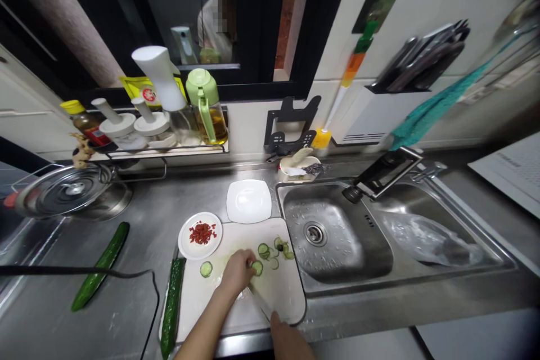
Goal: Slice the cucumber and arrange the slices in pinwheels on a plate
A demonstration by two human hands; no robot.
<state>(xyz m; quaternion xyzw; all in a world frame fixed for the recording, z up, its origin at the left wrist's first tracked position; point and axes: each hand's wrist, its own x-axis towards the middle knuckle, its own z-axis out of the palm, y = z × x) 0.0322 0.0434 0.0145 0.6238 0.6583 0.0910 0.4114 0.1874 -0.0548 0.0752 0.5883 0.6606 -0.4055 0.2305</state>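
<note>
Two hands cut a cucumber on a white board.
The left hand (239, 270) pinches a cucumber piece (256, 268) mid-board; the right hand (283, 333), at 5 o'clock, holds a knife (260, 303). Going by the board (287, 289), cut slices (276, 250) lie at 2 o'clock and a whole cucumber (172, 306) at 8. A round plate (184, 237) of red bits (201, 233) sits between 10 and 11. Farther up, at 11, a green-topped jug (203, 104) holds yellow oil (217, 127). At 3, the far sink bowl (405, 198) holds a clear bag (434, 239).
</note>
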